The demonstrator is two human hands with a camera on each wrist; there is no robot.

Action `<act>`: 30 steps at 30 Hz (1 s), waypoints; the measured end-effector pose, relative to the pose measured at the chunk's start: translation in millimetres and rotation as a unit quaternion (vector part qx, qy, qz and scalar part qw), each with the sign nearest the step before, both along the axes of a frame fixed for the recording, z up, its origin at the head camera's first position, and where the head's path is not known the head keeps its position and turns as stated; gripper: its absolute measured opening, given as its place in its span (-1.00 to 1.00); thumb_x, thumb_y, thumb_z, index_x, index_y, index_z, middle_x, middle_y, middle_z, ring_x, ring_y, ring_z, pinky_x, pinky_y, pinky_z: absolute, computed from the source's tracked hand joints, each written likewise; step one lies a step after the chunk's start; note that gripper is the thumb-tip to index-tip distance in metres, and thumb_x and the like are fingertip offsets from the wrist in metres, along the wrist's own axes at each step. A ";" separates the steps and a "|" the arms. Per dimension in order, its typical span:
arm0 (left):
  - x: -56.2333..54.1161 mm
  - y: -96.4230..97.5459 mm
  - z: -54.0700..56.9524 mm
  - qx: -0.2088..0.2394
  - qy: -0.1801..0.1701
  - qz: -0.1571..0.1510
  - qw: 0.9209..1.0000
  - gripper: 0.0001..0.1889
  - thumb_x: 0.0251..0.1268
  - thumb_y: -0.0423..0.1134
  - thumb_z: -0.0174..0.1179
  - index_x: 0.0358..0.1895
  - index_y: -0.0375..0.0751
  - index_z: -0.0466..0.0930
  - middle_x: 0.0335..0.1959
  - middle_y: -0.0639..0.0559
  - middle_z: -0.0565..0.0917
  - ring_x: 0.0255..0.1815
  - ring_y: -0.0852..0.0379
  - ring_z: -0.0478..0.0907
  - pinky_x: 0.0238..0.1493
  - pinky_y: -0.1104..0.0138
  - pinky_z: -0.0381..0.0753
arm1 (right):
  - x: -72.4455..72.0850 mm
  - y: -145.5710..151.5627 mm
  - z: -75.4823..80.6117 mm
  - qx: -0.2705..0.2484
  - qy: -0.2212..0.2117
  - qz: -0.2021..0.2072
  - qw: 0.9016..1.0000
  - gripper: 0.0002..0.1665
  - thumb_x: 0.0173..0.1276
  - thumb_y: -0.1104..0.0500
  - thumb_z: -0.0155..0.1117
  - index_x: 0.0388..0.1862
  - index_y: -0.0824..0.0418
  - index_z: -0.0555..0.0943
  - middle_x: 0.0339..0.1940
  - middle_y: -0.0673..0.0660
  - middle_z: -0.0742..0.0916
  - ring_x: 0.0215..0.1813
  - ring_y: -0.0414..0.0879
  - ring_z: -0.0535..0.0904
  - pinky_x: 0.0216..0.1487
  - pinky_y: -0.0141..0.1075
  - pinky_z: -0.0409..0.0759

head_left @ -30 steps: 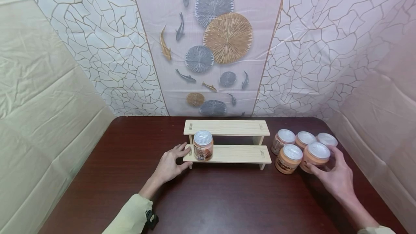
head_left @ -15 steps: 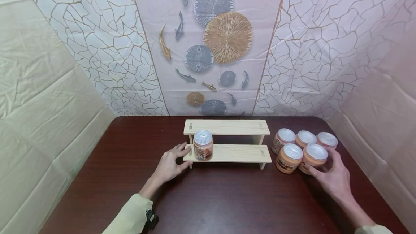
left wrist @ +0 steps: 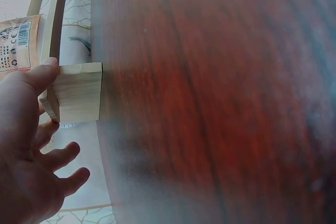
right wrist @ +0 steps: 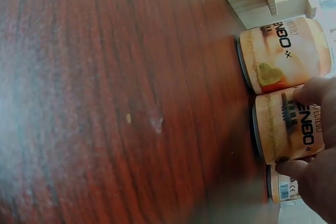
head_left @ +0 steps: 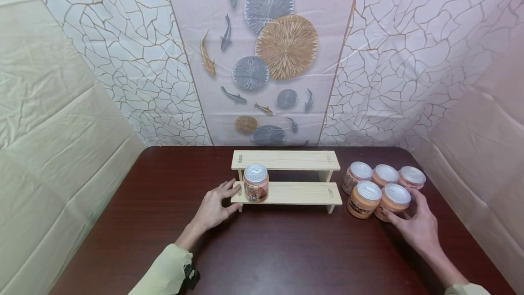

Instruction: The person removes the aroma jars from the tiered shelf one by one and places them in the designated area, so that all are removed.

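A two-step wooden display stand [head_left: 303, 193] is on the dark table, with one clear-lidded orange jar [head_left: 256, 183] at the left of its lower step. My left hand [head_left: 213, 206] holds the lower step's left end; the left wrist view shows its thumb on the board's front edge and two other fingers free of it. At the right, my right hand [head_left: 419, 224] grips the front right jar [head_left: 393, 203] of a cluster, thumb on the near side and fingers round the right. This jar stands on the table against the front left jar [head_left: 363, 200].
Behind these two are three similar jars: a back left jar [head_left: 356, 179], a back middle jar [head_left: 385, 175] and a back right jar [head_left: 411, 177]. The stand's upper step [head_left: 284, 160] bears nothing. Patterned cloth [head_left: 262, 104] hangs behind the table.
The jar in my right hand has shifted slightly left and towards me, closer to the front left jar. My left hand and the stand have stayed put.
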State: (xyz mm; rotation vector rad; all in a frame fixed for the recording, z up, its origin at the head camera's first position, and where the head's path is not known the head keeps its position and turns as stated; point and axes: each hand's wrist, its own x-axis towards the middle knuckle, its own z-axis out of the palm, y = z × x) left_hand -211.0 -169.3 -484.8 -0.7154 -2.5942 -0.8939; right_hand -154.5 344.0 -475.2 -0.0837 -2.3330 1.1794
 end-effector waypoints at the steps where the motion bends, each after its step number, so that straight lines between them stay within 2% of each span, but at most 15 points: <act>1: 0.0 0.1 0.2 0.000 0.000 0.000 1.000 -0.44 0.12 -0.16 0.50 0.20 -0.27 0.65 0.30 -0.27 0.52 0.28 -0.36 0.45 0.16 -0.22 0.43 | -0.1 -0.2 0.2 -0.002 0.000 0.001 1.000 0.05 -0.10 0.52 0.58 0.41 0.37 0.29 0.27 0.45 0.50 0.08 -0.58 0.34 -0.08 -0.69 0.41; 13: 1.1 1.4 1.6 0.000 0.000 0.001 1.000 -0.45 0.12 -0.17 0.49 0.20 -0.27 0.65 0.30 -0.26 0.52 0.28 -0.36 0.45 0.14 -0.24 0.44 | 1.2 0.8 -1.6 -0.002 -0.003 0.004 1.000 0.06 -0.09 0.51 0.58 0.41 0.33 0.28 0.27 0.41 0.50 0.11 -0.51 0.37 -0.08 -0.68 0.41; 16: 1.5 1.5 1.3 0.002 -0.001 0.000 1.000 -0.45 0.11 -0.17 0.50 0.20 -0.27 0.65 0.30 -0.27 0.52 0.28 -0.36 0.45 0.15 -0.24 0.43 | 1.7 0.9 -1.0 0.007 -0.009 0.009 1.000 0.07 -0.07 0.50 0.58 0.43 0.35 0.24 0.27 0.43 0.49 0.23 -0.20 0.47 -0.07 -0.69 0.40; 19: 1.5 1.6 0.8 0.001 -0.002 0.000 1.000 -0.44 0.11 -0.17 0.50 0.20 -0.27 0.65 0.30 -0.27 0.52 0.28 -0.35 0.45 0.16 -0.23 0.44 | 3.5 0.2 0.8 0.039 -0.005 0.000 0.999 0.07 -0.07 0.46 0.60 0.42 0.39 0.24 0.23 0.43 0.50 0.19 0.19 0.51 -0.05 -0.73 0.34; 21: 1.1 1.7 0.5 -0.001 -0.001 0.000 1.000 -0.45 0.12 -0.16 0.50 0.20 -0.26 0.65 0.30 -0.26 0.52 0.28 -0.35 0.45 0.16 -0.22 0.44 | 4.2 -1.0 3.1 0.063 0.024 -0.015 0.998 0.02 -0.11 0.43 0.60 0.35 0.45 0.29 0.15 0.43 0.51 0.11 0.28 0.49 -0.02 -0.74 0.25; 24: 0.3 1.6 0.1 -0.001 0.005 -0.001 1.000 -0.45 0.11 -0.17 0.50 0.20 -0.26 0.65 0.29 -0.27 0.52 0.27 -0.36 0.46 0.16 -0.21 0.44 | 2.8 -3.2 10.1 0.095 0.112 -0.031 0.989 -0.13 -0.10 0.36 0.54 0.22 0.55 0.37 -0.01 0.46 0.51 0.00 0.27 0.42 0.00 -0.67 0.19; 27: 0.2 1.2 0.2 0.004 0.008 -0.003 1.000 -0.45 0.11 -0.18 0.50 0.19 -0.28 0.65 0.29 -0.28 0.53 0.26 -0.37 0.46 0.16 -0.21 0.44 | -2.8 -10.8 20.5 0.104 0.221 -0.021 0.970 -0.23 -0.05 0.22 0.40 0.12 0.62 0.41 -0.08 0.53 0.48 -0.04 0.26 0.38 0.06 -0.58 0.20; 30: 0.8 0.6 0.3 0.004 0.005 -0.002 1.000 -0.45 0.11 -0.18 0.50 0.20 -0.28 0.65 0.29 -0.28 0.52 0.27 -0.36 0.46 0.17 -0.20 0.44 | -7.7 -26.5 33.2 0.107 0.288 0.005 0.952 -0.24 0.02 0.09 0.31 0.08 0.64 0.46 -0.06 0.55 0.50 -0.01 0.18 0.41 0.11 -0.57 0.29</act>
